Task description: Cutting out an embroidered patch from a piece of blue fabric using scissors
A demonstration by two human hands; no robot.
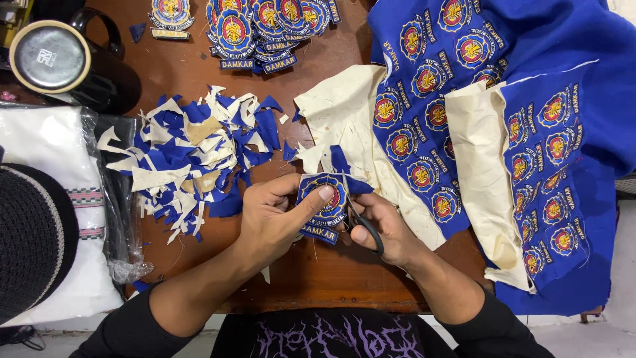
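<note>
Table [199,66] layout: scrap pile [192,156] at centre left of the frame. Stack of cut patches [265,30] at top centre. Fabric sheet of uncut patches [503,132] over the right half. Mug [56,56] upper left; bagged cloth [59,199] below it, at left edge.

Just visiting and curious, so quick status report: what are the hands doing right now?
Left hand pinches embroidered patch, thumb on top. Right hand works black scissors at patch edge. Scrap pile lies left, uncut blue sheet right; nothing blocking.

Brown wooden desk [331,278], heap of blue and cream fabric scraps [192,159], stacked embroidered patches [265,30], blue patch-covered cloth [530,132], black mug [66,63]
</note>
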